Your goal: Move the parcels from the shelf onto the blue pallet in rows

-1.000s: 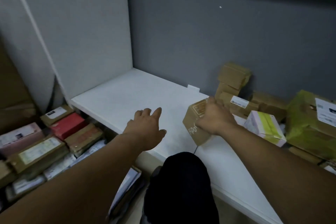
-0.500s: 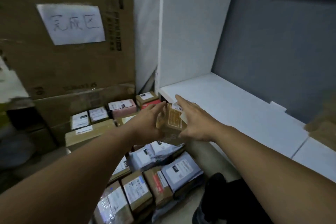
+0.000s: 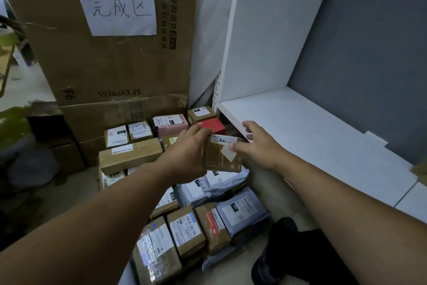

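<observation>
Currently left hand point(image 3: 187, 153) grips the small brown cardboard parcel with white labels point(image 3: 219, 160), held in the air over rows of laid-down boxes and grey mailers point(image 3: 184, 229). Right hand point(image 3: 258, 148) loosely spread, thumb touching the parcel's right edge, beside the white shelf board point(image 3: 312, 136).

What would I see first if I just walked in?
Probably the left hand gripping a small brown parcel mid-picture, with the right hand open beside it. Next, the white paper sign with big handwritten characters on the huge cardboard box, upper left. Below the hands lie rows of labelled parcels, and a white shelf runs along the right.
</observation>
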